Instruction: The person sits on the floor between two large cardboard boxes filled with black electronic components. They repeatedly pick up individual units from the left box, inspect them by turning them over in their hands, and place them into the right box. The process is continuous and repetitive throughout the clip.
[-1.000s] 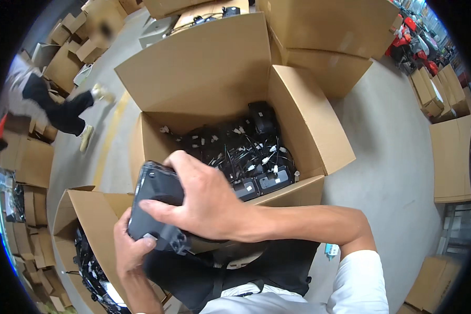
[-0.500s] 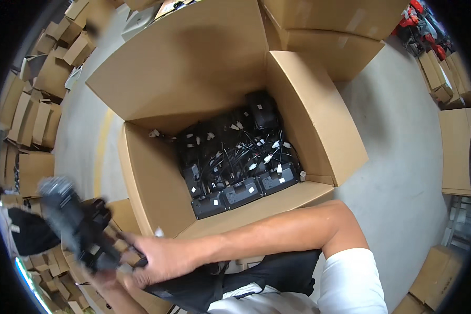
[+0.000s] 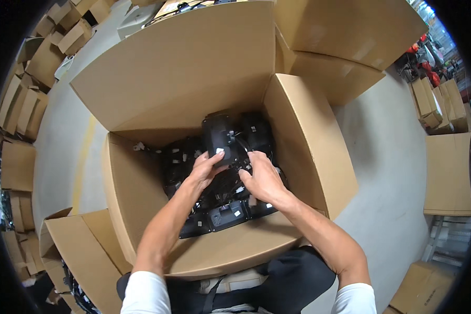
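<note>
I have both hands down in the open cardboard box, left hand gripping an upright black device, right hand resting loosely curled on the heap to steady it.

Brown cardboard box containing black devices with small white tags, on a grey floor marked by a yellow stripe; white sleeves.

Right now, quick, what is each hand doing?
Left hand: fingers closed on a black device in the open cardboard box.
Right hand: resting on the black parts; its grip cannot be told.
</note>
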Motion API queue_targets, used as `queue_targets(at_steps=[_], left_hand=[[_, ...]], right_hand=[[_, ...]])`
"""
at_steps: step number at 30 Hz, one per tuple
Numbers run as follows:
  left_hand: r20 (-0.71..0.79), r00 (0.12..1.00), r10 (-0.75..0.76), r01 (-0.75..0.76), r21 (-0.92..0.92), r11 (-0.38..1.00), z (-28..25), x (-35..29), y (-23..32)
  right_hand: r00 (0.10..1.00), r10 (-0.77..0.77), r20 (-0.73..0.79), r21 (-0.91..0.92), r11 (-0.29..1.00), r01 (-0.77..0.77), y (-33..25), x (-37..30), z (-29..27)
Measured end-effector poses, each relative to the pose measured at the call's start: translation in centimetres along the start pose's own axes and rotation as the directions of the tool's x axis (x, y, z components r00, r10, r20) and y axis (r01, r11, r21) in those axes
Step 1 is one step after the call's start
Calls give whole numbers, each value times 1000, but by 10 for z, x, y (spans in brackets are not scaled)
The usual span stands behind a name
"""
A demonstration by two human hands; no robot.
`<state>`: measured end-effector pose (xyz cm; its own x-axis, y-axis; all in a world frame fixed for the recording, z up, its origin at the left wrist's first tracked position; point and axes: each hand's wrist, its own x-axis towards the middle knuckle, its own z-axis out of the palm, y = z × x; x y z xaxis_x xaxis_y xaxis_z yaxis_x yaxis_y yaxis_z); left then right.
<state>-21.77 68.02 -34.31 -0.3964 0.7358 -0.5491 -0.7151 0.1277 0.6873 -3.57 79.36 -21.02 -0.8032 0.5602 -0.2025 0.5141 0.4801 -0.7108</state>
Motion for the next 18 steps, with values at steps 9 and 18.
queue_targets(at_steps=[9,18], left_hand=[[-341,902,264,-109,413,904,31,75,-55],[-410,911,51,219,584,782,24,118,-72]], right_hand=[[993,-118,-5,-216,970,115,37,14,25],[900,-419,124,-520,745,418,74,91,63]])
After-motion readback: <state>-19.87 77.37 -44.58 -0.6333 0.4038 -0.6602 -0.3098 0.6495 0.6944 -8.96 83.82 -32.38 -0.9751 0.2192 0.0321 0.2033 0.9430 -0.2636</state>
